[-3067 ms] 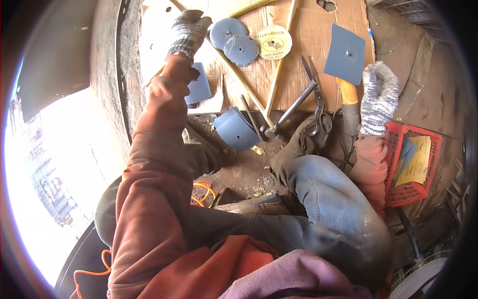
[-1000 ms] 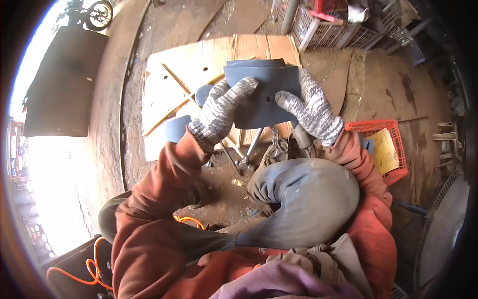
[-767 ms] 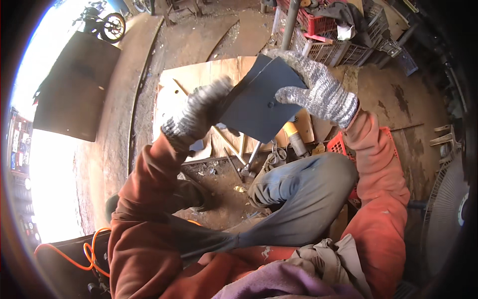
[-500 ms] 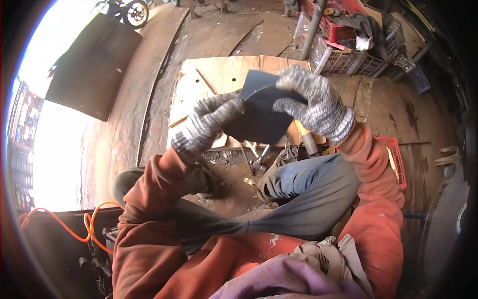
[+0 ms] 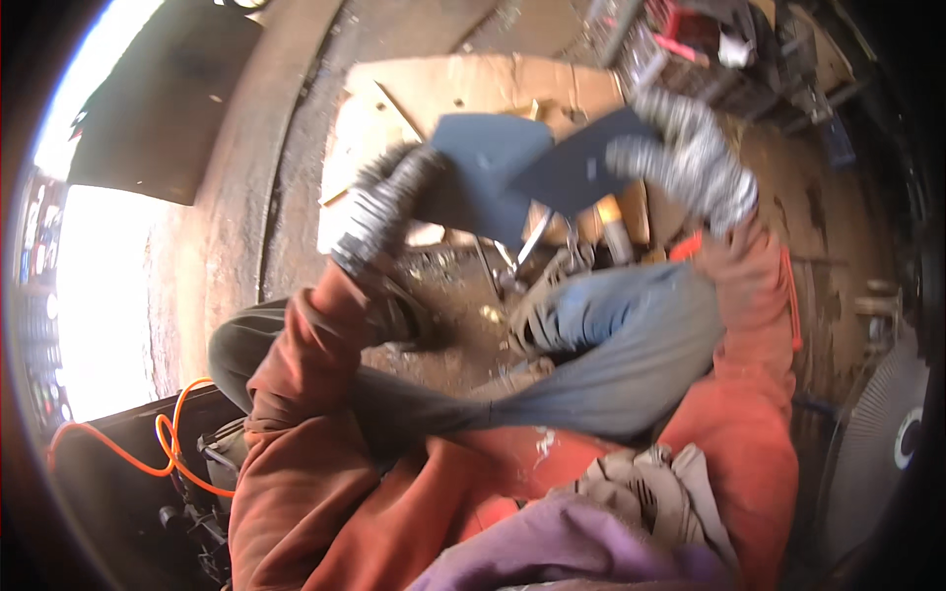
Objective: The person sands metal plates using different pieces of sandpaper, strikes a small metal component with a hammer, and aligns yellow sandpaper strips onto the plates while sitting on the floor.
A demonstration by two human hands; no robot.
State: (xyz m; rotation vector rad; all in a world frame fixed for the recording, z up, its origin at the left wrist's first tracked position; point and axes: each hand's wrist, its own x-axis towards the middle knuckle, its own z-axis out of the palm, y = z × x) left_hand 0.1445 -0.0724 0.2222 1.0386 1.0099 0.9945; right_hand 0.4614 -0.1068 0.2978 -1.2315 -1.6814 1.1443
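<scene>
As my left fingers (image 5: 419, 169) grip a blue sheet (image 5: 491, 163), right fingers (image 5: 639, 156) a dark sheet (image 5: 572, 165), I judge both light, bendy, best edge-held.

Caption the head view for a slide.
Gloved left hand holds a blue-grey sheet, gloved right hand a darker sheet, over cardboard.

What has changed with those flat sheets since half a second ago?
The right hand has moved away to the right, drawing the darker sheet partly off the lighter sheet, which the left hand keeps holding. Neither hand has let go. The cardboard and hammer below stay put.
</scene>
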